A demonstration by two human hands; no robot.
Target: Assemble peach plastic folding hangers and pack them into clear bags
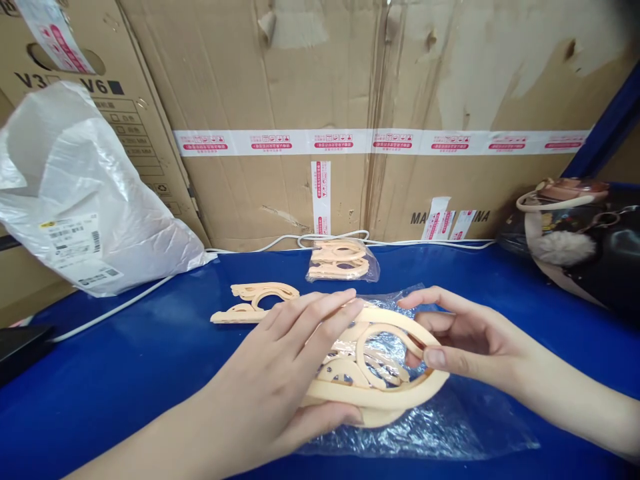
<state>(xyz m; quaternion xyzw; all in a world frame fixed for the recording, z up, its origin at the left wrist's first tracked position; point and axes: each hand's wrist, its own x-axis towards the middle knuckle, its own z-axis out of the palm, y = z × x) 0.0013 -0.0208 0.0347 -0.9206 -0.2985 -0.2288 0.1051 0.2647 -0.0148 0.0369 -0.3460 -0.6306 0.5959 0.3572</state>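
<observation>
A beige plastic folding hanger [380, 398] is held between my two hands, its rounded end toward the right. My left hand [295, 360] wraps over its left part, fingers across the far edge and thumb along the near edge. With thumb and fingers, my right hand [465, 340] grips the rounded right end. More beige pieces show beneath it, partly hidden. Under them a clear plastic bag [450, 427] lies crumpled on the blue tabletop. Another beige hanger [260, 300] rests just beyond my left hand, partly covered by it.
A clear-wrapped pack of beige hangers [340, 260] lies at the back, near a white cable [280, 241]. Large cardboard boxes [280, 80] stand behind. A white mailing bag [90, 200] leans at left; a dark bag [605, 247] sits at right. A black object [23, 350] is at the left edge.
</observation>
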